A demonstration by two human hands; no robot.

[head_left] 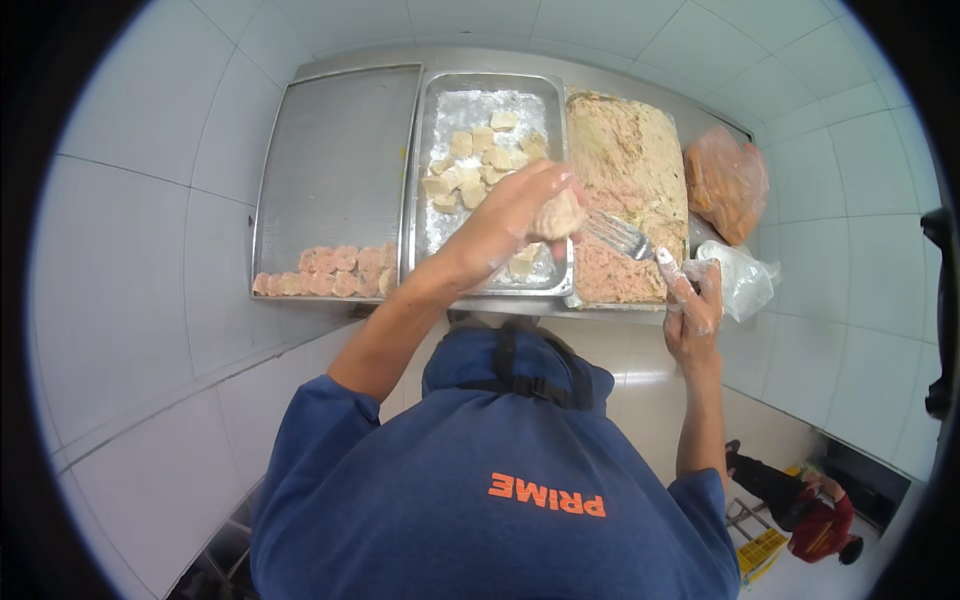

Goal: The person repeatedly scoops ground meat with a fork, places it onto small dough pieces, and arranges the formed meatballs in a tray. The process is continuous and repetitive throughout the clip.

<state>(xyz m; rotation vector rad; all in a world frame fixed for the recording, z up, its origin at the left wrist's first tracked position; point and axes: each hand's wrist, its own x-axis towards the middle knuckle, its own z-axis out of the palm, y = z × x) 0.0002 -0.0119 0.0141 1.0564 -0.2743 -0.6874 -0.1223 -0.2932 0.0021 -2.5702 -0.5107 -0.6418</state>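
Observation:
My left hand (520, 210) is closed around a pale, rounded piece of dough (556, 216), over the right side of a metal tray (490, 291). My right hand (694, 310), dusted with white, grips a metal fork (622, 236). The fork points left, its tines close to the dough; whether they touch it I cannot tell. Beneath the fork spreads a large slab of pinkish minced filling (630, 150). In the metal tray, several cut dough pieces (462, 177) lie on white flour, partly hidden by my left hand.
A flat tray (340, 150) on the left carries rows of round pinkish pieces (335, 268) along its near edge. Beyond the filling, on the right, are an orange-filled plastic bag (727, 185) and a clear-white bag (738, 281). Behind me, another person (820, 520) is near a yellow object (763, 552).

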